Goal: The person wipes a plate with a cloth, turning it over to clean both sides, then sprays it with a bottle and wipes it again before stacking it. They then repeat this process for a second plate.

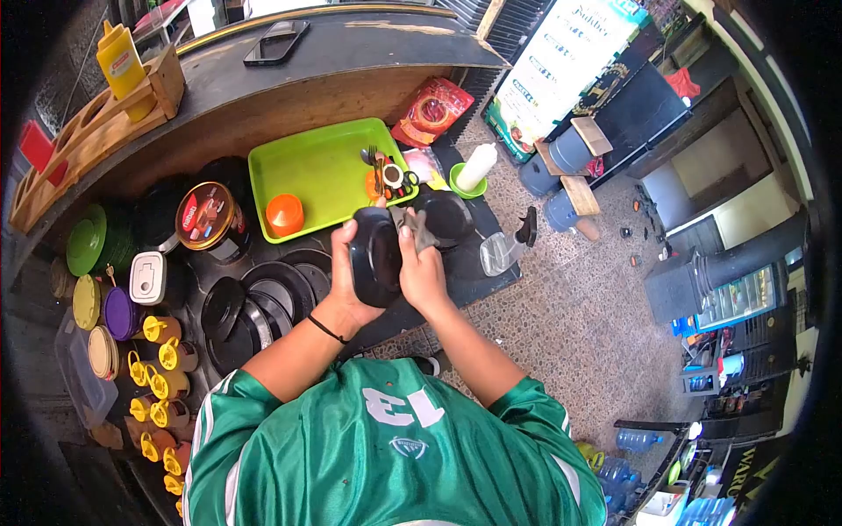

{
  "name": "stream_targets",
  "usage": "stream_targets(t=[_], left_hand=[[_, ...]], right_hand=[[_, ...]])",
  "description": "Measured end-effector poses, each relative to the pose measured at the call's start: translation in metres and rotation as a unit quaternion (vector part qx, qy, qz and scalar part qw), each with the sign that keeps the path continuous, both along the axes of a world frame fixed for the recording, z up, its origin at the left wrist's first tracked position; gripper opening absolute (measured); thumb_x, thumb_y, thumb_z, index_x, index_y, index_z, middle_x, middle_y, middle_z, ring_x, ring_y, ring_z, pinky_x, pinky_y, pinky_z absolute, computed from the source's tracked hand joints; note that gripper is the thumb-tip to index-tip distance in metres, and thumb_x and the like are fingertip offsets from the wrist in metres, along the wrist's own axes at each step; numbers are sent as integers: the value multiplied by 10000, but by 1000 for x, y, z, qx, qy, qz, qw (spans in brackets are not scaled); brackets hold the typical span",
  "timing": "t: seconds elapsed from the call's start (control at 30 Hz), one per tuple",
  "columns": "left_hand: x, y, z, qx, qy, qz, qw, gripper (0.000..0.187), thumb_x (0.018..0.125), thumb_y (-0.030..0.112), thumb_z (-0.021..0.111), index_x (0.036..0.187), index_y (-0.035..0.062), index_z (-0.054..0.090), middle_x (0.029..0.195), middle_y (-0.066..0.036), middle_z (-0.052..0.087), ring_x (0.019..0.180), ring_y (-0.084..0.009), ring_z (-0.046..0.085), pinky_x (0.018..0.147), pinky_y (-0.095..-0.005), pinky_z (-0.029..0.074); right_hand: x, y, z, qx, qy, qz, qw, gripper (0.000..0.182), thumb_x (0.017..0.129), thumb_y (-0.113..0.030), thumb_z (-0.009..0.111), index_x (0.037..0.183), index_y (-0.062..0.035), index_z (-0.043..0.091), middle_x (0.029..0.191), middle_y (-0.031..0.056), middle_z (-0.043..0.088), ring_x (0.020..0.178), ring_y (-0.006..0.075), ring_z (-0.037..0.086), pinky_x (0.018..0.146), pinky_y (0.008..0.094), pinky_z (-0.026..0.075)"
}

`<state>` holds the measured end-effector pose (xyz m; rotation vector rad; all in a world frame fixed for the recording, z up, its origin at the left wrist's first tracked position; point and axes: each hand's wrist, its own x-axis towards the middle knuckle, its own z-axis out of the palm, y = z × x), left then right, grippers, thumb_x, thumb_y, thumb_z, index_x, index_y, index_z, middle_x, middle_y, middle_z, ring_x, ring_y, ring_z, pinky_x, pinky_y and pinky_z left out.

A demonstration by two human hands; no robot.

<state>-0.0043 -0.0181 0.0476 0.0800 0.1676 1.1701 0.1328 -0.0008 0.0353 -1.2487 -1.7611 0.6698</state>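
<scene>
My left hand (345, 280) grips a small black bowl (375, 256), tilted on its side in front of my chest. A greyish cloth (416, 226) is pinched in my right hand (423, 273), close against the bowl's right side. Just behind my right hand, another black dish (447, 219) rests on the dark counter. To the left of my left hand lie several black plates (303, 272), with a small black bowl (223, 300) on top of them. Beyond the hands is a lime-green tray (320, 167) bearing an orange cup (284, 214) and some cutlery (377, 167).
A clear spray bottle (500, 252) stands at the counter's right end, near a white squeeze bottle (477, 167) in a green bowl. Yellow-lidded jars (167, 383) and a large round tub (210, 219) crowd the left. A phone (277, 42) lies on the upper ledge.
</scene>
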Motion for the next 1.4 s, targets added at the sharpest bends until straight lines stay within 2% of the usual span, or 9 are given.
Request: stream_targets(t=[0.1,0.27,0.53,0.77,0.83,0.97,1.2,1.33,1.4], left_hand=[[15,-3,-7,-28,121,38,991,659,979,625,590,1513,238,604,1460,-61,671,1284,-258,654,1138,-452,500],[-21,3,-34,9,77,-40,996,777,962,775,499,1576,298,492,1444,-104,615,1222,-413,656,1011,-739,480],[-29,9,-40,42,-38,55,997,806,986,760,464,1537,179,553,1524,-293,575,1393,-513,558,1186,-657,429],[-26,-2,-5,-16,-99,37,994,735,959,748,537,1520,275,585,1496,-244,617,1428,-475,543,1182,-705,395],[-29,-2,-6,-4,-105,16,994,719,950,768,549,1505,311,585,1448,-221,653,1396,-456,573,1157,-739,396],[-23,2,-7,-107,89,88,986,684,918,851,564,1387,352,562,1207,-113,680,1156,-373,665,964,-758,499],[-11,3,-31,-176,230,29,957,778,879,884,581,1440,357,475,1401,-78,513,1224,-311,551,928,-689,494],[-4,4,-44,-229,260,38,937,858,853,868,650,1509,364,424,1480,-80,419,1269,-326,490,924,-710,493],[6,-1,-45,-212,287,77,931,862,888,797,693,1559,361,373,1520,-81,345,1346,-360,400,963,-743,462]], right_hand=[[-17,-18,20,-157,34,26,987,574,1153,-407,431,1550,4,491,1555,350,477,1467,533,430,1190,543,365],[-28,-55,21,184,-101,195,958,617,1050,-299,571,1594,-14,503,1692,194,443,1601,367,363,1294,548,270],[26,-35,-19,292,-182,172,923,597,976,-219,552,1547,-54,598,1616,128,568,1519,315,511,1252,523,365],[53,-22,-31,199,-83,92,972,499,955,-83,613,1448,-13,636,1510,211,628,1426,390,589,1133,475,498],[59,-22,-50,-143,61,-116,981,430,984,-75,636,1412,-53,610,1436,252,650,1369,434,610,1076,500,523],[64,-32,-52,-173,91,-131,972,475,966,-48,693,1416,-88,546,1358,267,645,1286,472,633,1012,509,544],[59,-47,-60,-28,-316,-13,948,731,805,-259,880,1470,-140,601,1523,165,460,1450,431,412,1187,600,347],[54,-43,-48,25,-201,52,978,639,894,-302,829,1459,-110,600,1510,205,530,1389,421,525,1139,553,435],[45,-44,-42,-131,-14,63,989,508,983,-318,760,1398,-56,631,1341,241,687,1168,428,701,988,506,555]])
